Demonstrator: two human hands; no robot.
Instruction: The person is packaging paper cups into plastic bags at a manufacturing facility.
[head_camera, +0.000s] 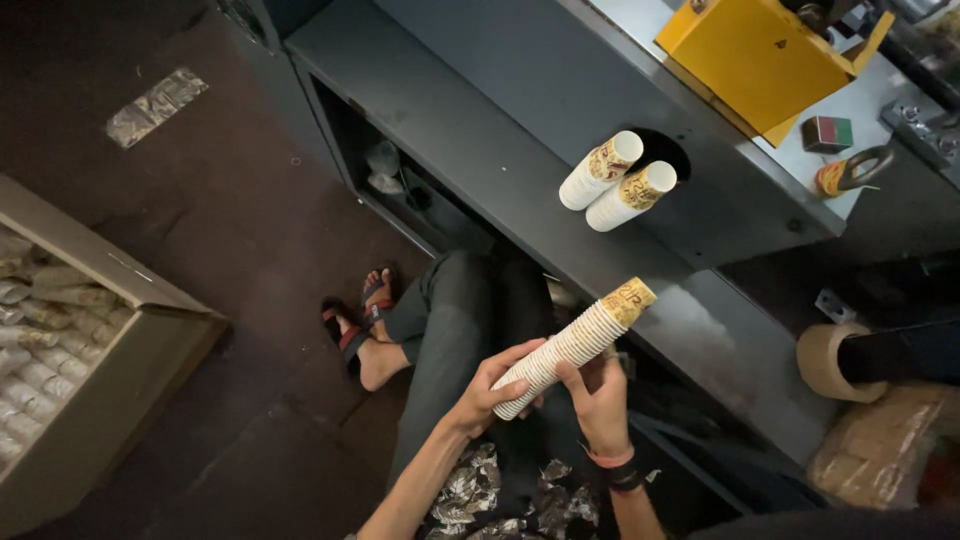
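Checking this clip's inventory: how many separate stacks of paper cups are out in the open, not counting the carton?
3. One long stack lies across both hands, left hand and right hand. Two shorter stacks poke from the machine's round opening. More may be hidden inside.

Both hands grip a long cup stack (575, 345): left hand (490, 390) at its lower end, right hand (600, 400) beside it. Two shorter stacks (617, 180) poke from the grey machine (560, 110). A carton (120, 380) of wrapped stacks stands left.
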